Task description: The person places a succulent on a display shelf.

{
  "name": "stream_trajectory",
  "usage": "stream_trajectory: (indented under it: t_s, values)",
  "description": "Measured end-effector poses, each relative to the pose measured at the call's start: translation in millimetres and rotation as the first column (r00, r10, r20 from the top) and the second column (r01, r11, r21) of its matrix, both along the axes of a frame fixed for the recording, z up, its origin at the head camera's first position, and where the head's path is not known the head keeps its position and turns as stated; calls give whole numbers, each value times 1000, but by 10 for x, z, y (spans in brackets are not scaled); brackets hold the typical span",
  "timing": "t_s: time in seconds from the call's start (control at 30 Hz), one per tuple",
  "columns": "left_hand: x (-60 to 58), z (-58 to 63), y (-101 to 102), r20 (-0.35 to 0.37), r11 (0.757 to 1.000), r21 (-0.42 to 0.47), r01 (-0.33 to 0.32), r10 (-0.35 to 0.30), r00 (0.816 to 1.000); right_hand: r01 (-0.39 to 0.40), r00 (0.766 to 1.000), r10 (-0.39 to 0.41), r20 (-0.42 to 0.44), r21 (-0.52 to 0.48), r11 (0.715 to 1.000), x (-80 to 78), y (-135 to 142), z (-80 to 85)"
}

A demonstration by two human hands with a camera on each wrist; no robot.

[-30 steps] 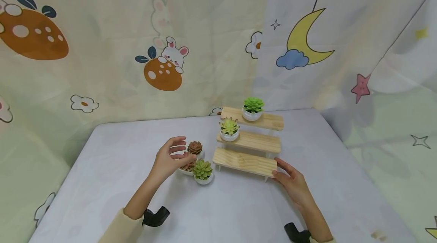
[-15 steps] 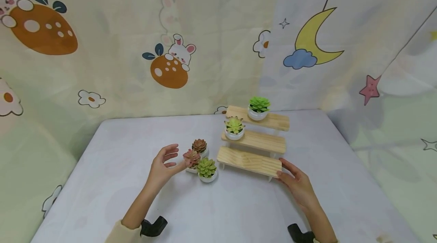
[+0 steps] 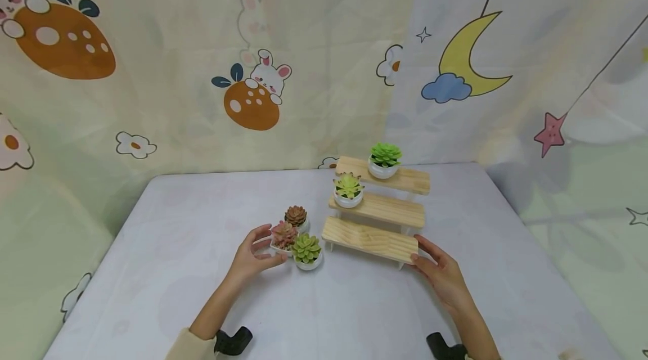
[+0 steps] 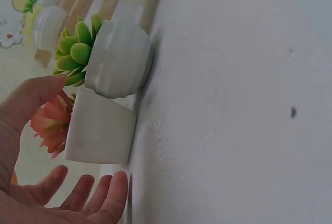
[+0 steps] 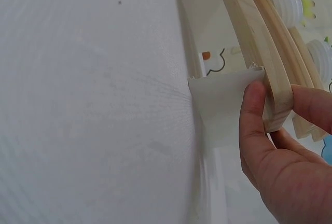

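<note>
My left hand (image 3: 249, 257) is spread around the pink succulent (image 3: 284, 234) in its white pot (image 4: 99, 128). In the left wrist view, a gap shows between its fingers and that pot, and the thumb is near the leaves. Touching that pot is a green succulent (image 3: 306, 248) in a ribbed white pot; a brown succulent (image 3: 296, 216) stands just behind. At the right, my right hand (image 3: 441, 273) pinches the end of the lowest step of a three-tier wooden stand (image 3: 369, 239), thumb near the white support (image 5: 223, 105) and fingers on the board.
A yellow-green succulent (image 3: 348, 189) stands at the left of the middle tier. On the top tier is a bright green succulent (image 3: 385, 160). A white cloth covers the table (image 3: 202, 208), and a printed curtain (image 3: 324, 67) hangs behind it.
My left hand drew back left from the succulents, then came in lower around the pink one. The view shifted slightly. My right hand keeps its grip on the stand.
</note>
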State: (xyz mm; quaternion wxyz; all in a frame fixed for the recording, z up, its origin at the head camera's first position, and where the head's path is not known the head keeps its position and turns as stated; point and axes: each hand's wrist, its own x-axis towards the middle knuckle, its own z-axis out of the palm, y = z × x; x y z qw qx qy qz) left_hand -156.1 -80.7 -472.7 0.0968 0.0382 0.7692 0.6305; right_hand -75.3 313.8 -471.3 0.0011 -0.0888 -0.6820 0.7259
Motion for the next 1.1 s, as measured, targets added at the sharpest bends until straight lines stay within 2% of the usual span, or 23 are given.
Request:
stream_trajectory:
  t_s: [0.13, 0.27, 0.57, 0.9, 1.1]
  values:
    - [-30, -19, 34, 14, 998, -58, 22, -21, 1000, -17, 1000, 17, -20, 6, 1000, 2, 9, -21]
    - [-80, -27, 83, -4, 993, -103, 49, -50, 999, -31, 999, 31, -31, 6, 1000, 7, 19, -35]
    - [-170, -53, 141, -44, 994, -95, 48, -52, 998, -29, 1000, 29, -5, 7, 1000, 12, 26, -36]
    - [-158, -63, 107, -40, 993, -119, 26, -31, 999, -30, 1000, 30, -2, -2, 1000, 17, 27, -30]
    - [-114, -5, 60, -18, 988, -151, -5, 2, 1000, -34, 999, 34, -15, 0, 999, 22, 29, -36]
